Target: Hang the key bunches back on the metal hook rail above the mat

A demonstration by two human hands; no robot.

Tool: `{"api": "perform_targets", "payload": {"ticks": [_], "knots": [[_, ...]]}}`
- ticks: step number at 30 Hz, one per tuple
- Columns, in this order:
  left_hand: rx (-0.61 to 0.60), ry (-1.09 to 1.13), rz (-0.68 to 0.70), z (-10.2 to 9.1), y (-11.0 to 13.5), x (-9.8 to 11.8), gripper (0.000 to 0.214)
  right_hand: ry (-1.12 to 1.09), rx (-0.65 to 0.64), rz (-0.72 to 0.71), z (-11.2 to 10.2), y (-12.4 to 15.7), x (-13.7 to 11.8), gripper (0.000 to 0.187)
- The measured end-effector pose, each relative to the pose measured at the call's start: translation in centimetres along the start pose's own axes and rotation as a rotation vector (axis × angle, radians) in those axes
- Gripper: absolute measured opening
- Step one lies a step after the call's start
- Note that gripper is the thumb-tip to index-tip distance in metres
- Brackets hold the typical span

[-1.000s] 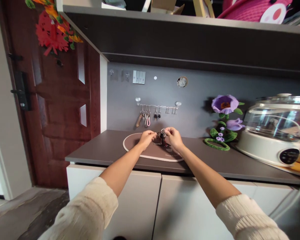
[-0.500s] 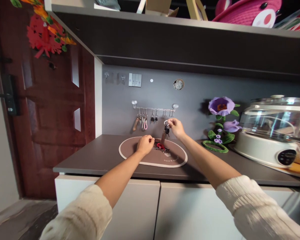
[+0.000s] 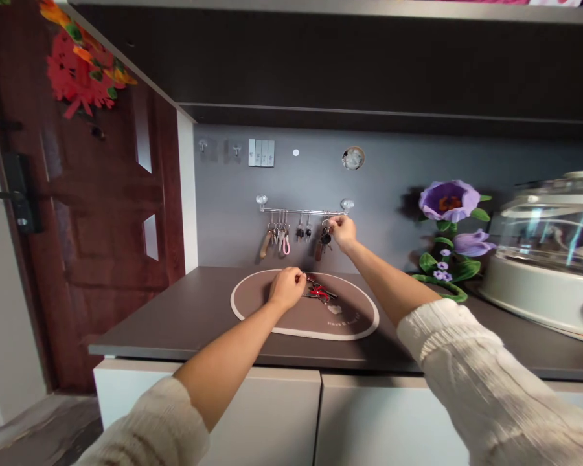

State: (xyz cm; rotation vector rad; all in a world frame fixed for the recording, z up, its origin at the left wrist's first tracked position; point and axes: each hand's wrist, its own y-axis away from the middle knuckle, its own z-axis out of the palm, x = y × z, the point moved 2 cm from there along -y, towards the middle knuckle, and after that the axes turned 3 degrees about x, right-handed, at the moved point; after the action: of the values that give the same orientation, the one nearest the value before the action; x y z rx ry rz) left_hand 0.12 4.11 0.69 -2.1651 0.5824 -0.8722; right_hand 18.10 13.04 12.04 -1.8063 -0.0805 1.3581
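Note:
My right hand (image 3: 342, 233) pinches the ring of a bunch of keys (image 3: 324, 239) with a brown tag, right at the right end of a clear hook rail (image 3: 304, 211) on the wall. Whether the ring sits on a hook is hidden by the fingers. Farther left on the rail hang several key rings (image 3: 276, 237), one with a pink loop, and two small dark keys (image 3: 304, 232). Low over the oval brown mat (image 3: 257, 304), my left hand (image 3: 288, 287) is closed, its fingertips beside keys with a red cord (image 3: 320, 292); what it holds, if anything, is hidden.
A purple plush flower (image 3: 449, 204) and a white appliance with a clear top (image 3: 539, 278) stand on the counter (image 3: 175, 317) to the right. A dark shelf (image 3: 330, 65) overhangs the wall. A dark red door (image 3: 111, 259) is at the left.
My right hand has raised the bunch of keys from above the mat to the rail's right end. The left hand stays low over the mat. The view has shifted slightly closer.

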Motion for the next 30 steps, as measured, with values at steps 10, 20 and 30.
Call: {"api": "perform_targets", "payload": {"ticks": [10, 20, 30], "knots": [[-0.011, 0.015, -0.012, -0.1, -0.1, 0.1, 0.022, 0.075, 0.106, 0.093, 0.9, -0.7, 0.9, 0.007], [-0.01, 0.027, -0.027, 0.0, -0.1, 0.0, 0.024, 0.101, 0.116, -0.007, 1.3, -1.0, 1.6, 0.006], [-0.003, 0.048, -0.034, 0.0, -0.1, -0.1, 0.021, 0.159, 0.101, -0.062, 1.8, -0.9, 1.9, 0.007]]}}
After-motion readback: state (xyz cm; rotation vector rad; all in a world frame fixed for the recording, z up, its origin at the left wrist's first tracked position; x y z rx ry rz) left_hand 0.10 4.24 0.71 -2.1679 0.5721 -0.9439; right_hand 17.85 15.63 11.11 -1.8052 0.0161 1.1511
